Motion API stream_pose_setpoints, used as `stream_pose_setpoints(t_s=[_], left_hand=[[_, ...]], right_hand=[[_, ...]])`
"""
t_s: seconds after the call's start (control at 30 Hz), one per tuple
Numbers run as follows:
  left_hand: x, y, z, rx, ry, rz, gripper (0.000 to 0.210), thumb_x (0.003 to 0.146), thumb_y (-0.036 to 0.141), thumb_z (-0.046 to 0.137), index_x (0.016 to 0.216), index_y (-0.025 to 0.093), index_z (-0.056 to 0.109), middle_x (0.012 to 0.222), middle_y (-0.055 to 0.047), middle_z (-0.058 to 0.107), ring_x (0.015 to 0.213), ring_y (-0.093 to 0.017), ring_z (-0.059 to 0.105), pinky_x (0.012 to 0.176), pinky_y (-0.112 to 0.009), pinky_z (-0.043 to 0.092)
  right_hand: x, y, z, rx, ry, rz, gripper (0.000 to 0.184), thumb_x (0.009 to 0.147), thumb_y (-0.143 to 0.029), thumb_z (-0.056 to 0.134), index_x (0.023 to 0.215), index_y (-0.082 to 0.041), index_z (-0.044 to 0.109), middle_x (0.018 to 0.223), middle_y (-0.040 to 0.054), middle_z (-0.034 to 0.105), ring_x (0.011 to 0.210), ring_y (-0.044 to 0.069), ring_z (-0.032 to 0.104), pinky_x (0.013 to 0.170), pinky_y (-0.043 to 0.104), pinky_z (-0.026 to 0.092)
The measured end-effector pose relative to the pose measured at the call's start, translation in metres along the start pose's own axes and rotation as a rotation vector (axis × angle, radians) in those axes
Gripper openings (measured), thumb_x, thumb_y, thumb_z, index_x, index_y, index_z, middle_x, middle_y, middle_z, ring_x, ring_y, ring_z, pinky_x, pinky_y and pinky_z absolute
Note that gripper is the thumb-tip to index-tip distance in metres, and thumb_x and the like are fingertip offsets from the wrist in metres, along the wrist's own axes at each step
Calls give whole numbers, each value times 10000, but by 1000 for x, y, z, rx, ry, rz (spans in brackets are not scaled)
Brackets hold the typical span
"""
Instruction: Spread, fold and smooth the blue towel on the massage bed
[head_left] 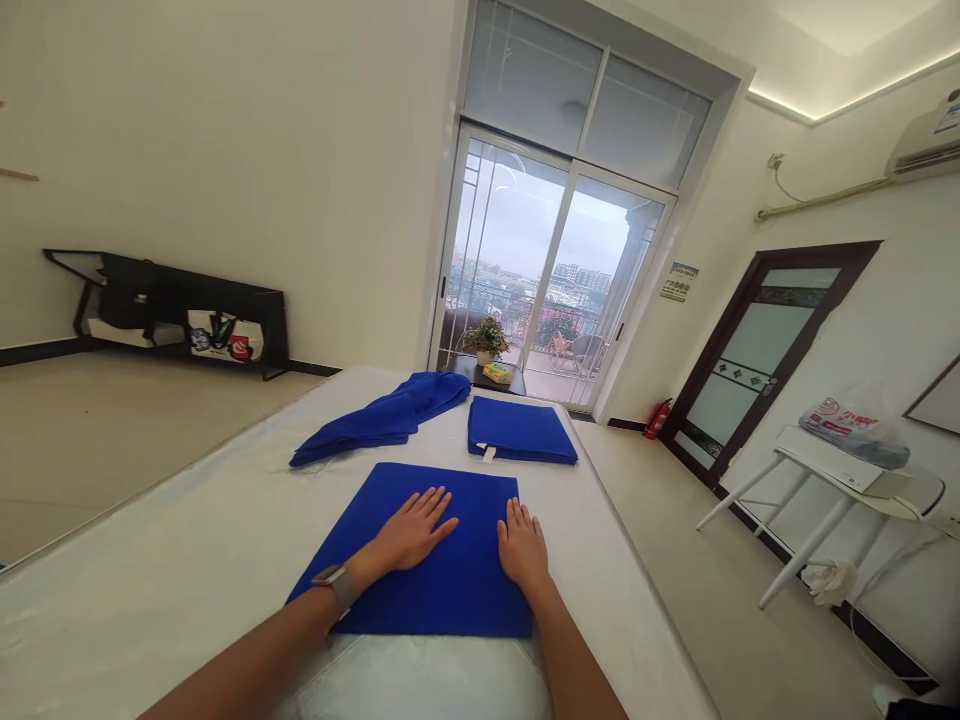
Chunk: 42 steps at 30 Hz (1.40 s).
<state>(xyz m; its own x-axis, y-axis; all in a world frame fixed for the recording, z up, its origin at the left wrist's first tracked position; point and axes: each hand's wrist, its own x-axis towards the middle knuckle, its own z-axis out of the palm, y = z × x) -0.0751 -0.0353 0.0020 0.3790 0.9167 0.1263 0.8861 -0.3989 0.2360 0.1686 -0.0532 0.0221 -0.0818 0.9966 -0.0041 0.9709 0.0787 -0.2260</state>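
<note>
A flat blue cloth (450,590), folded into a rough square, lies on the white plastic-covered surface (187,570) in front of me. My left hand (415,528) rests flat on its middle, fingers stretched out and thumb apart; a watch (337,588) is on that wrist. Along the cloth's right edge lies my right hand (523,545), palm down with straight fingers. Just beyond is a neat folded blue cloth stack (521,428) with a white tag (487,453). To its left lies a crumpled heap of blue cloth (382,418).
A small dark table (469,372) with a potted plant (486,340) and a yellow packet (497,373) stands past the far end. At right is a white table (825,468) with a plastic bag (855,425). A black bench (195,290) stands along the left wall.
</note>
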Motion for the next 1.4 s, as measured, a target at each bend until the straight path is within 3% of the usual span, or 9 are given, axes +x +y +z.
stream_pose_setpoints(t_s=[0.13,0.23,0.4,0.53,0.73,0.83,1.1,1.2,1.4], left_hand=[[-23,-51,-15,30,23,-185,856,945,722,157,1565,146,289,1637,-113,242,1531,-283,194,1235,-469,164],[-34,-71,-16,20,71,-268,887,937,727,171,1559,108,298,1630,-142,254,1528,-295,205,1228,-478,182],[-35,-71,-12,-11,136,-288,893,934,734,177,1543,104,348,1617,-167,273,1523,-310,222,1219,-506,193],[-36,-66,-16,-42,114,-287,891,940,727,168,1547,97,336,1621,-170,262,1526,-309,209,1220,-501,191],[-39,-63,-24,-60,65,-304,928,934,738,128,1564,73,276,1640,-176,221,1536,-308,176,1228,-484,156],[-39,-64,-23,-55,71,-292,928,930,743,104,1569,91,273,1642,-180,218,1532,-317,187,1218,-503,177],[-38,-65,-18,-26,87,-287,912,934,735,112,1568,102,281,1638,-174,248,1526,-314,212,1213,-493,201],[-39,-79,-21,41,98,-310,926,937,726,127,1544,53,317,1618,-207,291,1513,-320,253,1214,-479,212],[-48,-128,-42,177,206,-427,849,985,611,149,1445,-47,424,1516,-282,440,1468,-343,342,1208,-478,241]], right_hand=[[2,1,0,-27,-9,3,611,1044,-381,145,1602,-142,215,1657,35,187,1534,182,152,1241,398,121],[3,1,-1,-54,-11,12,604,1046,-376,143,1604,-155,212,1658,22,183,1532,180,158,1241,393,125],[6,4,3,-87,-26,11,598,1052,-390,129,1607,-177,198,1660,6,169,1534,176,146,1240,389,127],[7,5,1,-128,-35,21,594,1057,-384,148,1605,-163,201,1659,15,182,1530,176,165,1235,378,144],[21,2,-33,-94,-149,21,608,1062,-423,148,1566,-142,337,1625,52,311,1486,183,304,1186,332,264],[36,-4,-43,-94,-151,53,609,1062,-432,144,1565,-150,342,1621,60,325,1487,188,300,1194,338,236],[54,-13,-9,-84,-45,90,647,1051,-460,126,1614,-141,145,1677,46,127,1538,174,108,1229,373,84],[54,-8,-2,-73,-34,87,650,1047,-461,113,1616,-146,137,1679,42,118,1539,166,98,1228,366,68],[56,-5,1,-22,-16,73,662,1040,-467,128,1613,-139,166,1674,29,146,1537,176,108,1233,373,49]])
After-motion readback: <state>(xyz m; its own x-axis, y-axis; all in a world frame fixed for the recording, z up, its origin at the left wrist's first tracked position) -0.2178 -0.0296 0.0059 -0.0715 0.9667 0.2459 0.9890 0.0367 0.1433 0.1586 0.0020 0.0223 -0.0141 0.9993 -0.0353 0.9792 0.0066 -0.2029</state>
